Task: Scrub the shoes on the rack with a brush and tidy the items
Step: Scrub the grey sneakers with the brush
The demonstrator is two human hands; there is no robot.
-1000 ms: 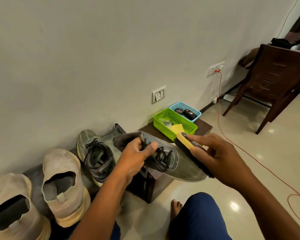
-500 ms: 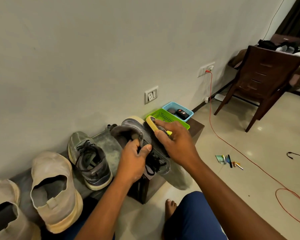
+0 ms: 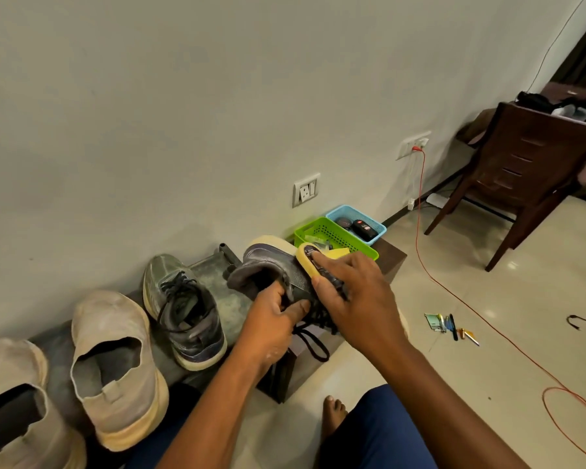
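Note:
My left hand (image 3: 274, 319) grips a grey laced sneaker (image 3: 268, 269) by its collar and holds it tilted above the low dark rack (image 3: 286, 367). My right hand (image 3: 356, 299) holds a yellow-backed brush (image 3: 306, 258) against the sneaker's side. The matching grey sneaker (image 3: 186, 309) stands on the rack to the left. Two beige slip-on shoes (image 3: 115, 363) (image 3: 17, 411) sit further left. The brush's bristles are hidden under my hand.
A green basket (image 3: 335, 235) and a blue basket (image 3: 356, 214) with small dark items sit on the rack's far end by the wall. Small items (image 3: 450, 328) lie on the tiled floor, crossed by an orange cable (image 3: 481, 319). A brown chair (image 3: 528, 170) stands at right.
My right hand has drawn the brush from the sneaker's toe up to its heel side. The sneaker has tipped more upright in my left hand. The view has shifted right.

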